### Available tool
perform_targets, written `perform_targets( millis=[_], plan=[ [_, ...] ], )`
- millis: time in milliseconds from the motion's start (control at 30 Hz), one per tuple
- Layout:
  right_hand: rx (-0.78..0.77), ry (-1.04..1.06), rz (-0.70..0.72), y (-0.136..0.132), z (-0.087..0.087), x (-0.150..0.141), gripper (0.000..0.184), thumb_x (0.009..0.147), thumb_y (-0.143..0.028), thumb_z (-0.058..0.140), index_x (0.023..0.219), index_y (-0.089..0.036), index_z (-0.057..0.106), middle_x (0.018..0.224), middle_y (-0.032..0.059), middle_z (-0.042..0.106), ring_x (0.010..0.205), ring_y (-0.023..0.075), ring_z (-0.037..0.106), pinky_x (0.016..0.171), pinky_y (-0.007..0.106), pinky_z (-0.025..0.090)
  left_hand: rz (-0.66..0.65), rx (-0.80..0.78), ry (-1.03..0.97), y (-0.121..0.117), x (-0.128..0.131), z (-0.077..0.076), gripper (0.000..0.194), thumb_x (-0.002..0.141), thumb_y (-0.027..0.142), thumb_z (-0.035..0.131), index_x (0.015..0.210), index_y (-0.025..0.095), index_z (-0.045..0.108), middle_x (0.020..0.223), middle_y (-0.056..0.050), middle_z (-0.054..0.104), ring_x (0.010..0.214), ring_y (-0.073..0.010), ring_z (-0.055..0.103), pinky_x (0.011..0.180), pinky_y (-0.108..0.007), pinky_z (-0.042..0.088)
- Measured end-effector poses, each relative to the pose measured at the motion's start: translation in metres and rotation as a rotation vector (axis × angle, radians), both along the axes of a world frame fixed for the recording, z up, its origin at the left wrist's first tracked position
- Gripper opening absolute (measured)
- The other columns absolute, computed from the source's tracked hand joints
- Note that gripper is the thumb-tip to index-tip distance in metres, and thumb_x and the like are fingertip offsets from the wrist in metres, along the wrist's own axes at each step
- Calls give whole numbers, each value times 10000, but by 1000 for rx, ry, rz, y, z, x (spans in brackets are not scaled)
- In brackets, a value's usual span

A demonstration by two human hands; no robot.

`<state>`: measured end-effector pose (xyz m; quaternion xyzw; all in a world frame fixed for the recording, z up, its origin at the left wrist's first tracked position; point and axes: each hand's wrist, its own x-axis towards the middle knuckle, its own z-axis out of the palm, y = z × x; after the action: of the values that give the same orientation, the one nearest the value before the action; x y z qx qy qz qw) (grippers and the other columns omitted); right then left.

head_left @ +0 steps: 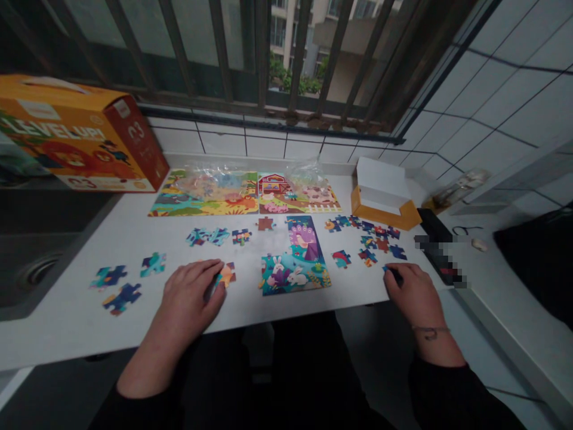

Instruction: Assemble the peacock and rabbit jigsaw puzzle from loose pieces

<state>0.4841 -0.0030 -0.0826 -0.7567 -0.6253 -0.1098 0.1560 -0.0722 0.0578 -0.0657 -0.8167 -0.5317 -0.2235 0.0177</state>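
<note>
My left hand point(193, 294) rests on the white counter point(67, 322), its fingertips closed on an orange jigsaw piece point(227, 274). My right hand point(409, 291) lies near the counter's front edge, fingers curled on a small dark blue piece point(392, 272). Between the hands sits a partly joined jigsaw section point(296, 260) with rabbits and a peacock. Several loose pieces point(367, 236) are scattered just beyond my right hand. More pieces point(215, 236) lie beyond my left hand, and others point(120, 283) far left.
Two finished puzzle pictures point(246, 194) under clear plastic lie by the tiled wall. An orange puzzle box point(76, 134) stands at the back left, an open white-and-orange box point(385, 194) at the back right. A sink point(36, 269) is left, a dark phone-like object point(441, 251) right.
</note>
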Motion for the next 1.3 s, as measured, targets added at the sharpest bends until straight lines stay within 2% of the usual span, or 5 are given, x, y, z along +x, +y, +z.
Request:
perform_targets(
  millis=[333, 600, 800, 967, 1300],
  plan=[
    [38, 61, -84, 9, 6, 13, 368, 982, -422, 560, 1130, -187, 802, 1148, 180, 768, 1094, 351, 683, 1057, 515, 516, 19, -33, -19, 0, 1, 0, 449, 1034, 429, 531, 1340, 200, 767, 1372, -150, 786, 1248, -377, 719, 1089, -585, 552],
    [93, 164, 61, 20, 9, -31, 561, 1002, -585, 607, 1340, -145, 689, 1273, 200, 780, 1147, 380, 691, 1086, 542, 521, 37, -61, -62, 1, 2, 3, 430, 1017, 430, 539, 1332, 234, 757, 1346, -144, 796, 1243, -380, 722, 1101, -593, 545],
    [38, 194, -34, 27, 2, -38, 584, 959, -620, 608, 1290, -150, 713, 1202, 202, 796, 1082, 394, 689, 1034, 555, 528, 24, -94, -95, -5, 6, 10, 377, 1019, 334, 551, 1322, 206, 734, 1351, -148, 791, 1264, -360, 718, 1128, -590, 536],
    [125, 250, -117, 31, -5, -45, 609, 924, -693, 612, 1206, -165, 726, 1134, 198, 786, 1046, 388, 670, 1004, 547, 526, 12, -94, -87, -10, 8, 11, 314, 1035, 286, 580, 1288, 220, 753, 1367, -133, 790, 1286, -340, 717, 1173, -610, 513],
    [202, 387, -206, 28, 2, -61, 616, 844, -742, 697, 1152, -209, 722, 1110, 171, 785, 1023, 383, 635, 965, 541, 515, -26, -83, -99, -13, 9, 13, 317, 1075, 313, 572, 1297, 219, 778, 1375, -139, 787, 1288, -328, 719, 1210, -613, 497]
  ],
)
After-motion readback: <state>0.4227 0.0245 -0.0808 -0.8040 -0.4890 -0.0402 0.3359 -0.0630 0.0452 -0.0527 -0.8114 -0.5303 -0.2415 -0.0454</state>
